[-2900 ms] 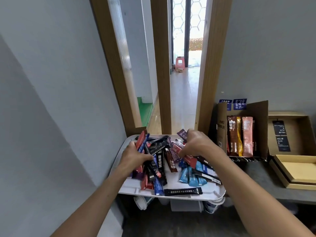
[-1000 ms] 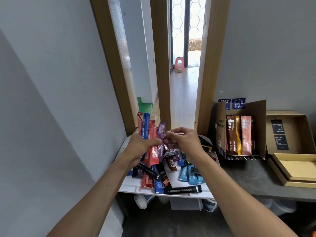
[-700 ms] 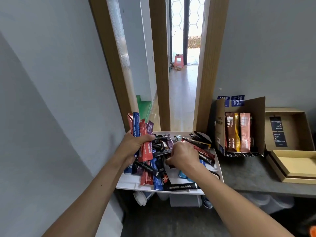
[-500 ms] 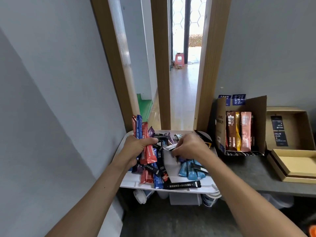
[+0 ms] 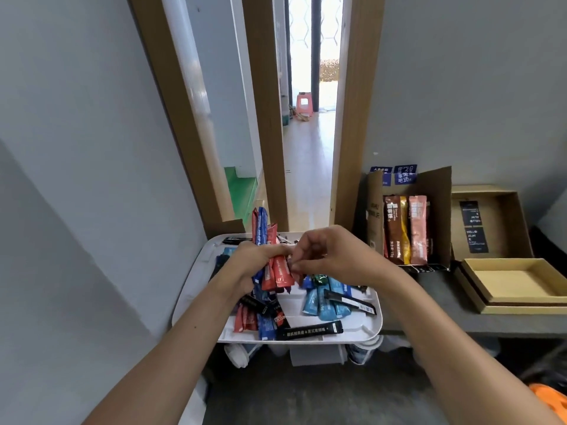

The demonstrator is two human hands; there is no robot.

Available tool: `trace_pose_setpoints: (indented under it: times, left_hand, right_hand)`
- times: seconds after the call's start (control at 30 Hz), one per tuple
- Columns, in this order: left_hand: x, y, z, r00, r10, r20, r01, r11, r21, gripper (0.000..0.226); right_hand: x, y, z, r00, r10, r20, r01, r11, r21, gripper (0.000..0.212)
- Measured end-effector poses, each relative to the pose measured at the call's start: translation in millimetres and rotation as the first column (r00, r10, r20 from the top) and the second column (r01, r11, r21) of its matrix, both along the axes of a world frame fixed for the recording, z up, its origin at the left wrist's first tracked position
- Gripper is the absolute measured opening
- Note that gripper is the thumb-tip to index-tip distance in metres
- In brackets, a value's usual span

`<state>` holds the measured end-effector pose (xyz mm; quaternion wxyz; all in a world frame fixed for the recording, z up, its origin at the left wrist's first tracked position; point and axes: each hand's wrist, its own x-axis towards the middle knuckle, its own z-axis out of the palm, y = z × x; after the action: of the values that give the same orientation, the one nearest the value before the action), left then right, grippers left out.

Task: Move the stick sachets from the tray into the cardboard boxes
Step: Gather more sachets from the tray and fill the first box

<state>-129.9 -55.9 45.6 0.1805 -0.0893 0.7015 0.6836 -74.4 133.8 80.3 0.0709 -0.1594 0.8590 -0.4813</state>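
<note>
Through the head camera you see the white tray (image 5: 192,280) with its left edge close against the grey wall (image 5: 92,210) and its right edge beside the grey ledge (image 5: 429,299), so there is little room on the left and more on the right. The tray's near edge juts out towards you, and a black sachet (image 5: 310,330) lies along it. Bare tray floor shows in the middle, between the loose red and blue sachets (image 5: 254,320) at the near left and the light blue sachets (image 5: 322,302) on the right. On the ledge, the upright cardboard box (image 5: 435,210) stands just right of the tray's far right corner, open towards you, with brown, yellow and pink sachets upright inside. The flat cardboard box (image 5: 515,280) lies well apart from the tray at the ledge's right end, with bare ledge between them. Your left hand (image 5: 245,268) is over the tray's far left part, its fingers (image 5: 273,249) curled tight round a bundle of sachets (image 5: 277,271), red and blue, held upright. Your right hand (image 5: 331,259) is beside it over the tray's middle, fingers curled in, thumb and fingertips (image 5: 299,266) closed on the bundle's right side.
</note>
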Motion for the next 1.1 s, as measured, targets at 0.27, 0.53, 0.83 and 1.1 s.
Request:
trace_pose_setpoints:
  times: [0.27, 0.53, 0.83, 1.1]
  left_hand:
    - [1, -24, -8, 0.999, 0.004, 0.034, -0.002, 0.999, -0.045, 0.040]
    - [-5, -64, 3, 0.998, 0.045, -0.053, -0.050, 0.994, -0.101, 0.040]
    - [-4, -55, 4, 0.990, 0.076, -0.122, -0.074, 0.997, 0.024, 0.055]
    - [1, -34, -9, 0.991, 0.006, -0.135, -0.016, 0.997, -0.073, 0.049]
  right_hand:
    - [0, 43, -30, 0.980, -0.162, 0.112, 0.090, 0.874, 0.477, 0.033]
    - [-7, 38, -51, 0.951, -0.309, -0.030, 0.250, 0.702, 0.667, 0.026]
    - [-34, -8, -49, 0.839, -0.508, -0.196, 0.518, 0.636, 0.571, 0.049]
    - [-35, -25, -67, 0.811, -0.583, -0.058, 0.422, 0.513, 0.748, 0.053]
